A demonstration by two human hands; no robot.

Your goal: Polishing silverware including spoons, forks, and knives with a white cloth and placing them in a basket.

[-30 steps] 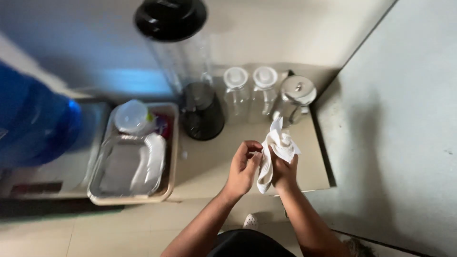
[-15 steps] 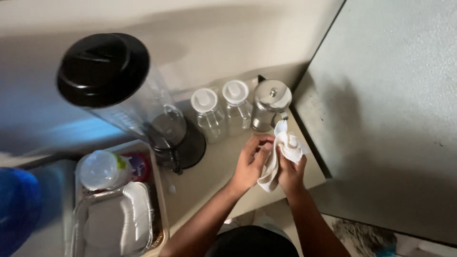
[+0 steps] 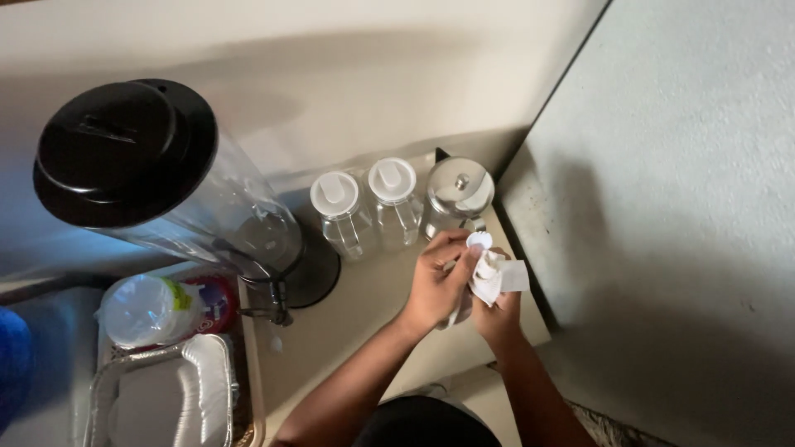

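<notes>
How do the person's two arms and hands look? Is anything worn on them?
Both forearms are bare up to the frame edge: no sleeves, gloves, watch or bracelets show. The left hand and right hand show no rings, though some fingers are hidden. Dark clothing covers the body below.

clear plastic pkg point(image 3: 153, 310) in tray point(image 3: 251, 364).
</notes>
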